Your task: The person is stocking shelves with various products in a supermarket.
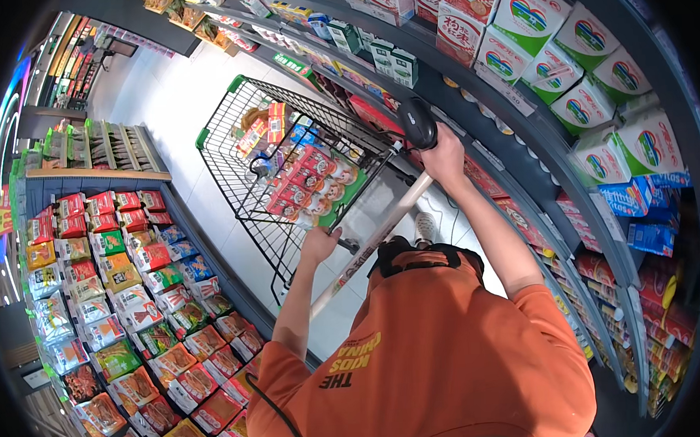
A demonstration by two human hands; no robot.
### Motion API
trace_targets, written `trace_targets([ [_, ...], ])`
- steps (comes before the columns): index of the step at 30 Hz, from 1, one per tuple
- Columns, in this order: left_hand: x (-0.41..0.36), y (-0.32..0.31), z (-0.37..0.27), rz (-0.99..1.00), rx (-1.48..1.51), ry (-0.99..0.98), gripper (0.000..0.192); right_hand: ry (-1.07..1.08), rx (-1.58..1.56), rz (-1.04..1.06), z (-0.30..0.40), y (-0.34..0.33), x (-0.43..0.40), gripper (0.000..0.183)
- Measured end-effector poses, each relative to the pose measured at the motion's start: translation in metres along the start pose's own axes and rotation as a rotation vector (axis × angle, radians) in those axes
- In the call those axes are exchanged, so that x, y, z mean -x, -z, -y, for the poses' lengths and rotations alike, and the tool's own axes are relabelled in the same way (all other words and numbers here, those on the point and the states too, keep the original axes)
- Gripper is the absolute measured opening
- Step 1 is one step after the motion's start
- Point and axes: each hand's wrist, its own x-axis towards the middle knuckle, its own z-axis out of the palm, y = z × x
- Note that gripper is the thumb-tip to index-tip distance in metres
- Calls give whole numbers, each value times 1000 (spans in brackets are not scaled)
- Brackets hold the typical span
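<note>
My right hand is closed around a black handheld device with a rounded head, which looks like a barcode scanner. It is held over the right end of the cart's pale push bar, beside the shelf. My left hand grips the rear rim of the black wire shopping cart, to the left of the push bar. Inside the cart, red multipacks with rounded containers lie near the green panel. Farther in are a red-and-yellow packet and a blue package, partly hidden by wires.
Shelves on the right hold white-and-green drink cartons, red-and-white boxes and blue packs. At left stands a display bin full of packaged snacks. Pale floor tiles run ahead between them.
</note>
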Motion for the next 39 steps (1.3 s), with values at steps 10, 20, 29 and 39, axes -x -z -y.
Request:
trace_targets([
  [10, 14, -16, 1, -5, 6, -59, 52, -47, 125, -70, 8, 14, 19, 29],
  [20, 31, -23, 4, -30, 9, -129, 53, -103, 208, -109, 8, 20, 43, 32],
  [29, 42, -36, 10, -91, 87, -199, 48, -116, 262, -119, 9, 26, 49, 32],
  [39, 48, -40, 3, -21, 28, -190, 53, -108, 290, -115, 7, 39, 56, 33],
])
